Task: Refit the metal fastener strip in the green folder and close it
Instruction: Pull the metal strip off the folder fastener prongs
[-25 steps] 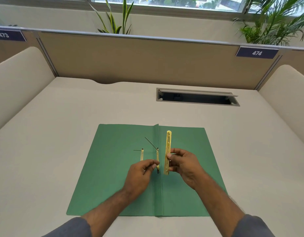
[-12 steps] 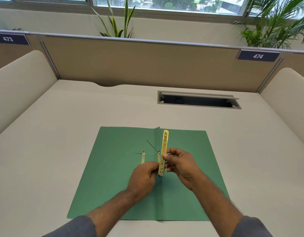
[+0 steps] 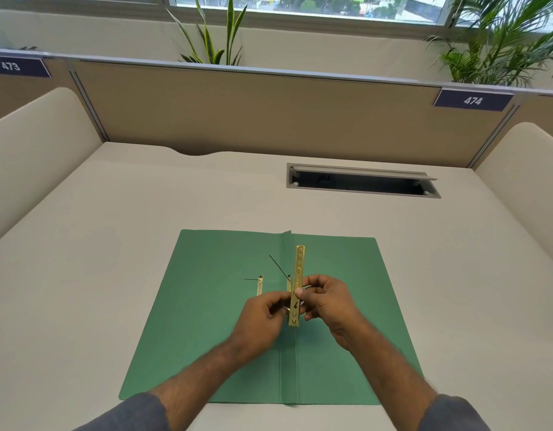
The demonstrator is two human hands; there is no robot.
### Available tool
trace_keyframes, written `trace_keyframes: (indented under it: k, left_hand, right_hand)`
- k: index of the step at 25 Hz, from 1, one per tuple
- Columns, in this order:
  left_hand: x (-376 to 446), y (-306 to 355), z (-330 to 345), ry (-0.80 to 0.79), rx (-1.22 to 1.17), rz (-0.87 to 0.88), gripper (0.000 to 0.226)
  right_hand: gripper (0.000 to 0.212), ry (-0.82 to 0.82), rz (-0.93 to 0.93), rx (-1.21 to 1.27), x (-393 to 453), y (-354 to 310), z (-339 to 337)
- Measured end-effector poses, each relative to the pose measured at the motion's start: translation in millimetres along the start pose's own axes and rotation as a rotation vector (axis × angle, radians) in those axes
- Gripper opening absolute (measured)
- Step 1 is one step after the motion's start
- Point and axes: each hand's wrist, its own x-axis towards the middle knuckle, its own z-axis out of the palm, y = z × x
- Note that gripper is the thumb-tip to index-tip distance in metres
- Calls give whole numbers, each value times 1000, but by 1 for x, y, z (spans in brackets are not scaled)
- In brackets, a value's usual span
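A green folder (image 3: pixel 213 309) lies open and flat on the desk, its spine fold running toward me. My right hand (image 3: pixel 326 301) pinches a gold metal fastener strip (image 3: pixel 298 269) near its lower half and holds it upright over the spine. My left hand (image 3: pixel 262 318) touches the strip's lower end from the left, fingers closed on a gold prong there. Two gold prongs stand up from the left flap: one (image 3: pixel 260 286) to the left, one (image 3: pixel 288 283) at the spine, each with a thin dark tip.
The beige desk has a cable slot (image 3: pixel 362 181) with a raised lid at the back right. Beige partition panels (image 3: pixel 269 116) wall in the back and both sides. Plants (image 3: pixel 213 35) stand behind the partition.
The strip has shifted left from the right flap to over the spine. My left hand has closed in on its lower end. The camera view tilted slightly.
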Motion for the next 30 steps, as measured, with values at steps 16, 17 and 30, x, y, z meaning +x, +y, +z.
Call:
trace_keyframes:
  k: [16,17,30]
  left_hand:
    - [21,-1,-26,183,-427,-407,11]
    - [20,-1,-27,195,-442,-418,11]
    - [16,-5,-29,218,-376,-444,10]
  right_hand:
    - [16,-16,-181,-316,42,-8,19]
    - [23,3,-217,-398,50,-9,23]
    - [17,-57,-358,-758,69,8,31]
